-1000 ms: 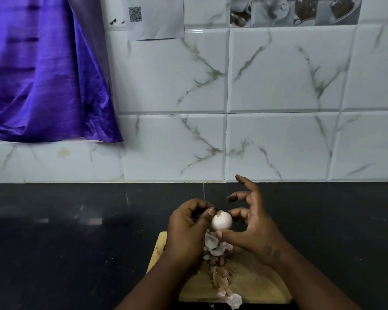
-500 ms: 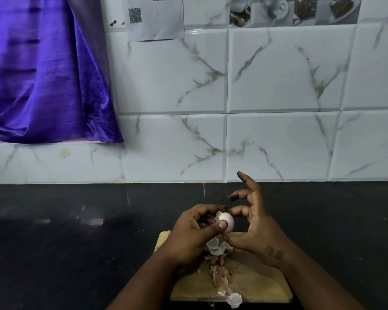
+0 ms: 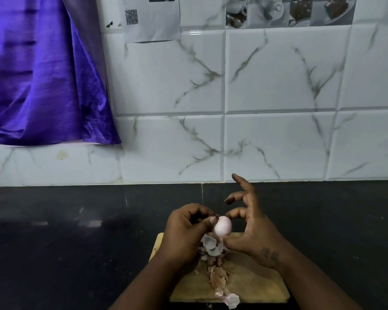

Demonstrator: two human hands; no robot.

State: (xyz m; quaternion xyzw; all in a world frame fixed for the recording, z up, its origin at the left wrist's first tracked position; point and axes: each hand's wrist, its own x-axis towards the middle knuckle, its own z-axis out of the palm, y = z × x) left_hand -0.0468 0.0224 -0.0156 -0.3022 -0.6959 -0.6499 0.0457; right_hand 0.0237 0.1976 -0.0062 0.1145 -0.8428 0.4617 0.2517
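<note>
The small round pale pink onion [image 3: 222,225] sits in the lower middle of the frame, held in the air between my two hands just above the far end of the light wooden chopping board [image 3: 255,287]. My right hand [image 3: 255,233] pinches it: thumb underneath, one curled finger coming down on top, the other fingers spread up and away from it. My left hand [image 3: 184,231] is curled tight, its thumb tip pressed on the onion's left side. The other fingertips bunch at the top of the onion, and I cannot tell whether they have a scrap of skin between them. My hands hide the onion's far side. A loose pile of pale and brownish onion skins [image 3: 213,262] lies along the middle of the board under my wrists; the board's left part is hidden by my left forearm, and its near edge runs close to the bottom of the frame. The board lies on the black polished tabletop [image 3: 76,242]. Behind it is a white marble-veined tile wall [image 3: 278,86], with a shiny purple curtain [image 3: 38,74] in the upper left, cut off by the frame. A printed paper sheet with a square code [image 3: 152,19] at the top is too blurred to read.
</note>
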